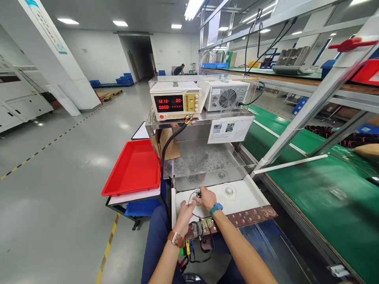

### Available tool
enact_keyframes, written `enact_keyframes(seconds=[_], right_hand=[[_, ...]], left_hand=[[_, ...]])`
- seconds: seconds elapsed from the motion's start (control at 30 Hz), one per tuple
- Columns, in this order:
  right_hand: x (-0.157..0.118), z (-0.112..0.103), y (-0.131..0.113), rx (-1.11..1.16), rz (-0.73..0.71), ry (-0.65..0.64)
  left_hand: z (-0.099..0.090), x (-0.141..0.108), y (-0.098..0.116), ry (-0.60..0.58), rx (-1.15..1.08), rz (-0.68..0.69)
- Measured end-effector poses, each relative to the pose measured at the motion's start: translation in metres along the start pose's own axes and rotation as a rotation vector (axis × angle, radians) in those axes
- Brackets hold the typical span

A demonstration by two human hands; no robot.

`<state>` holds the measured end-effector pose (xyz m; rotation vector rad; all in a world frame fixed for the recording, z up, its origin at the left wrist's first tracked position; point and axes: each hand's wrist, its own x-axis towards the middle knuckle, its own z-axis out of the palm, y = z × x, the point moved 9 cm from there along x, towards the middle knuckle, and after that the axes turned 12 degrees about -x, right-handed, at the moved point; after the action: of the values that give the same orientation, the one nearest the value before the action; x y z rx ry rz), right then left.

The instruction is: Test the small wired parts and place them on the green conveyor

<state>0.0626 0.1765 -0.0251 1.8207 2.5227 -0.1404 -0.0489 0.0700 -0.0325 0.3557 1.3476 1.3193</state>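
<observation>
Over the white tray (242, 196), my right hand (208, 198) has its fingers closed on a small dark circuit part (198, 194). My left hand (186, 213) is just to the left and lower, its thumb and fingers pinched close to the same part; a thin wire loops beside them. Exactly what the left fingertips grip is too small to tell. Below the hands, a brown strip with metal studs (251, 215) runs along the tray's front edge, with black cables and yellow and blue clips (187, 247) hanging from it.
A power supply (174, 103) with a red display stands on a metal shelf ahead, beside a grey fan unit (227, 98). At the left is a red tray (134, 167) on a cart. A green conveyor (331, 189) lies right, behind a slanted metal post (308, 104). A person (179, 70) is far off.
</observation>
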Motion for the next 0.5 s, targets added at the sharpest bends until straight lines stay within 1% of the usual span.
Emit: enact_keyframes(seconds=[0.03, 0.1, 0.2, 0.27, 0.37, 0.43, 0.5], right_hand=[[0.0, 0.002, 0.0, -0.001, 0.0, -0.012], [0.002, 0.005, 0.001, -0.001, -0.001, -0.021], [0.002, 0.007, 0.002, 0.01, -0.006, -0.04], [0.001, 0.008, 0.003, 0.023, -0.004, -0.056], [-0.001, 0.006, 0.003, 0.043, -0.021, -0.073], [-0.002, 0.006, 0.002, 0.052, -0.045, -0.08], [-0.001, 0.007, 0.003, 0.051, -0.066, -0.084]], left_hand=[[0.01, -0.003, 0.003, -0.066, -0.086, -0.035], [0.026, -0.016, 0.015, -0.164, -0.25, -0.055], [0.045, -0.049, 0.032, -0.3, -0.396, -0.052], [0.054, -0.077, 0.035, -0.395, -0.382, -0.098], [0.057, -0.116, 0.031, -0.48, -0.249, -0.156], [0.057, -0.135, 0.025, -0.524, -0.177, -0.207], [0.056, -0.148, 0.016, -0.555, -0.121, -0.262]])
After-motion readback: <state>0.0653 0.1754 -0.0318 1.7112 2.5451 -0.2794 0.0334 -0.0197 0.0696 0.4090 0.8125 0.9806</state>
